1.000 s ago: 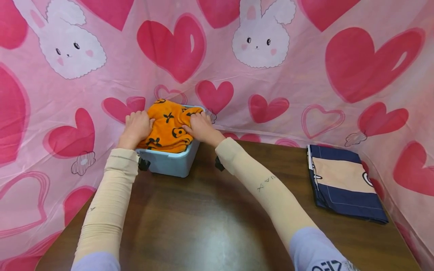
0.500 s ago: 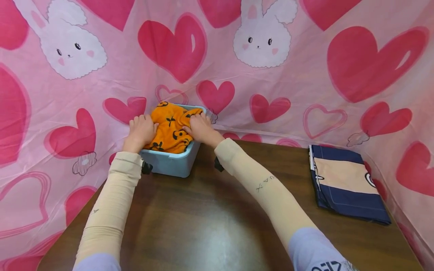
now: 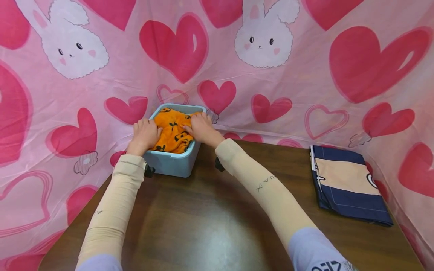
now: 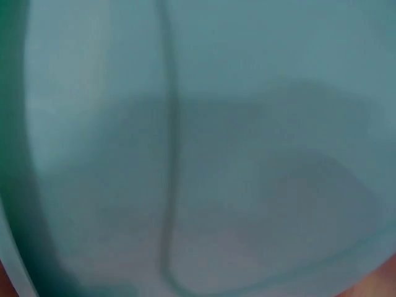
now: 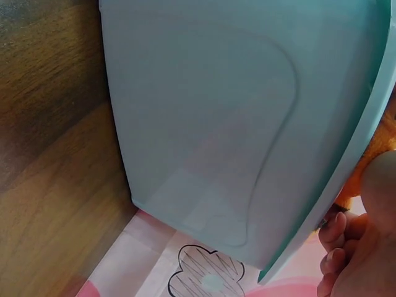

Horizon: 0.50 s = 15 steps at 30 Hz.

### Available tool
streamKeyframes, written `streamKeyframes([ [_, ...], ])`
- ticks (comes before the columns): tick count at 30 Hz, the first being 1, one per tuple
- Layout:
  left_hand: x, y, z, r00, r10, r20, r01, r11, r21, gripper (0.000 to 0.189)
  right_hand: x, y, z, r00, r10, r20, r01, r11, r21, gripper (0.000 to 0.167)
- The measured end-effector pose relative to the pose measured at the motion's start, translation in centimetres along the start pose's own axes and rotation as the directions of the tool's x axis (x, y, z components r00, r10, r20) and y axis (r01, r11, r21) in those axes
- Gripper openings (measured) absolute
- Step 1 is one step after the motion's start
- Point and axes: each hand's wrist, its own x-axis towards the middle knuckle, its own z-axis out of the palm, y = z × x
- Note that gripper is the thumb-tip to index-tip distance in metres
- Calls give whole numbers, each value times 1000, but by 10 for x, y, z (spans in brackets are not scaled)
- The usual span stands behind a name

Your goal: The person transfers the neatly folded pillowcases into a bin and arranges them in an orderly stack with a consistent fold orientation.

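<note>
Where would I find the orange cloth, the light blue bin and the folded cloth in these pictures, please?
Orange cloth [image 3: 170,134], head view: middle of its visible surface.
Light blue bin [image 5: 198,130], right wrist view: its outer side wall.
Folded cloth [image 3: 346,176], head view: its beige band.

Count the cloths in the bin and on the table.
2: left, an orange cloth in the bin; right, a folded navy cloth on the table. Others may hide underneath.

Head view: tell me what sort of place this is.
Probably a makeshift indoor work booth: a pink printed sheet hangs behind and beside a wooden table, on which stands a bin with orange cloth inside.
</note>
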Motion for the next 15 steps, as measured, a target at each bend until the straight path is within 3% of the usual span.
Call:
streamKeyframes([
  [10, -2, 0, 7, 999, 31, -26, -31, 999, 17, 43, -4, 3, -1, 1000, 11, -28, -10, 1000, 21, 49],
  [15, -4, 2, 7, 999, 38, -36, -37, 999, 21, 42, -10, 10, -3, 997, -16, -79, 24, 994, 111, 44],
])
